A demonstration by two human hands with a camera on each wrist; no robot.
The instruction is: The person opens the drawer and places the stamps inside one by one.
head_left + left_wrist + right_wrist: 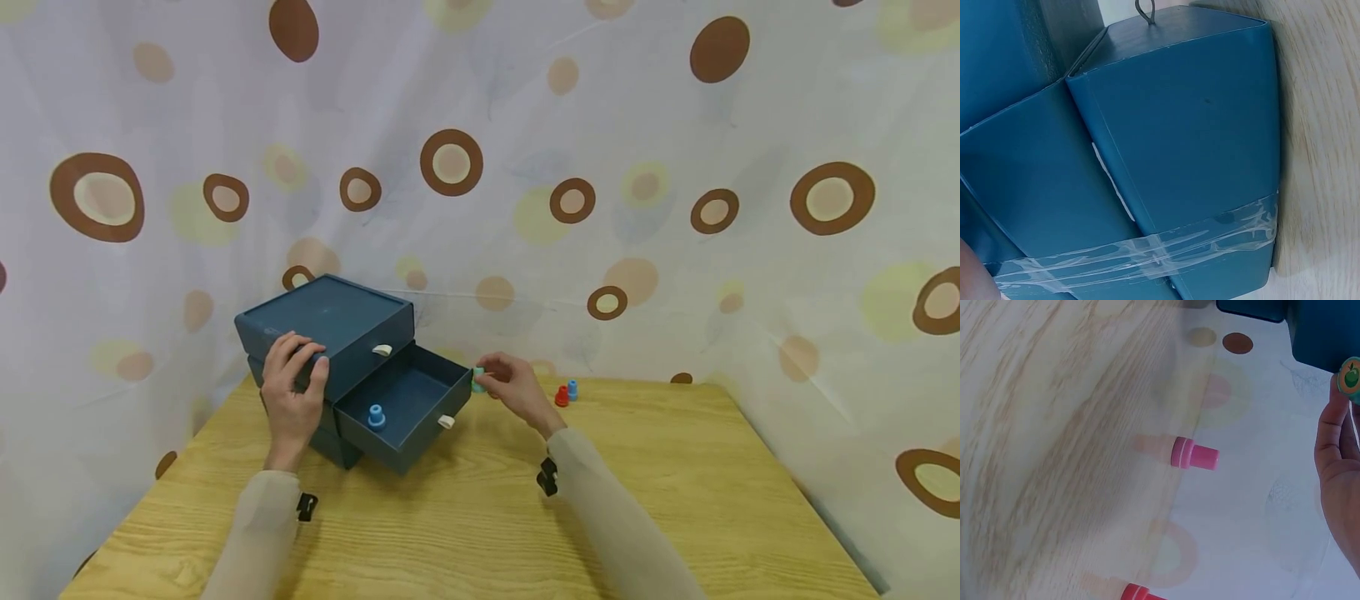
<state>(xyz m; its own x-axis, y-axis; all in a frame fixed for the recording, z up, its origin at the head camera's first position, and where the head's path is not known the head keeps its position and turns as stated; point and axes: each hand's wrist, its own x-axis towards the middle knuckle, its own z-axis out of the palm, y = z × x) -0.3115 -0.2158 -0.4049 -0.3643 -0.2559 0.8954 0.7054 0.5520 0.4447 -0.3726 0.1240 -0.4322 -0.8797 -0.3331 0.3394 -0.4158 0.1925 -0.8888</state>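
A dark blue drawer cabinet [330, 317] stands on the table at the left with its middle drawer [423, 392] pulled out. Inside that drawer sits a light blue toy stamp [377, 418]. My left hand [291, 400] rests against the cabinet's near side, fingertips over the top edge; only a bit of it shows in the left wrist view. With fingertips and thumb, my right hand [516, 390] pinches a teal toy stamp [478, 380] just beyond the drawer's right corner. An apple picture marks the teal stamp's end [1350, 375] in the right wrist view.
Right of my right hand, a red stamp [562, 397] and another blue stamp [573, 389] stand on the wooden table [480, 525]. A pink stamp [1194, 454] stands near them. Clear tape [1147, 256] wraps the cabinet. A patterned curtain [510, 250] hangs behind.
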